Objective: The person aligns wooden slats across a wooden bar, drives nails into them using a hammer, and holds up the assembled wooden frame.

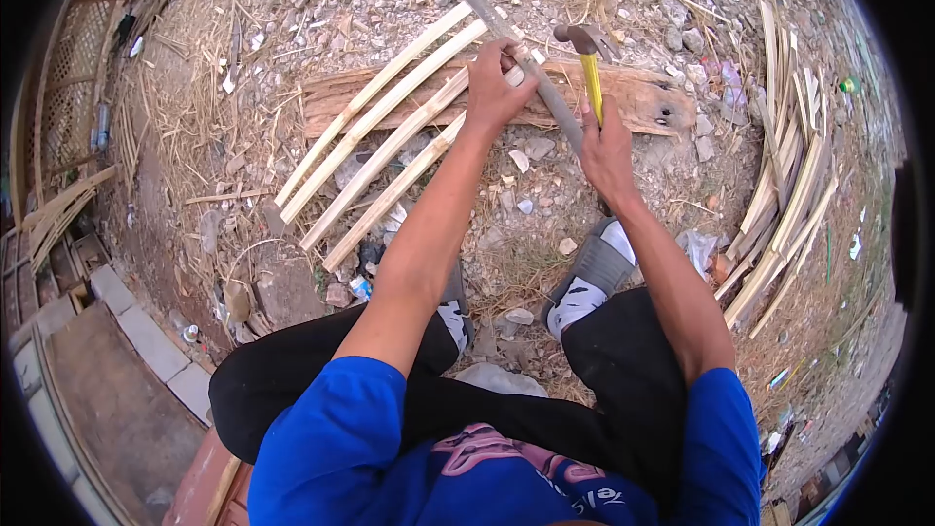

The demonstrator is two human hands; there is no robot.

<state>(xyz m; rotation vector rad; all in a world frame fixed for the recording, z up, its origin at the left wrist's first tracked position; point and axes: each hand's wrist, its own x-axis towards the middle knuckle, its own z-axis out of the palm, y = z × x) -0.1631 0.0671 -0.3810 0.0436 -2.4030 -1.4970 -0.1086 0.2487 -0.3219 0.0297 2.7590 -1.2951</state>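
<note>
We've R hand (pixel 610 152) wrapped round the hammer (pixel 593 88), L hand (pixel 498 90) at the grey strip (pixel 557 105) across the slats (pixel 388 145), grip unclear; best keep L clear, slats evenly spaced, pref.

- The ground (pixel 521 203) was dry earth, strewn with pebbles, broken stone and straw all around beneath the hands.
- A rough, weathered plank (pixel 643 97) lay flat on it under both the left hand (pixel 499 83) and the right hand (pixel 608 146), reaching out past each.
- Four pale wooden strips (pixel 388 144) slanted across the plank, mostly left of the left hand, side by side with gaps.
- A loose heap of similar strips (pixel 794 185) lay well to the right of the right hand.
- Clear plastic (pixel 696 245) lay between that heap and the right forearm.
</note>
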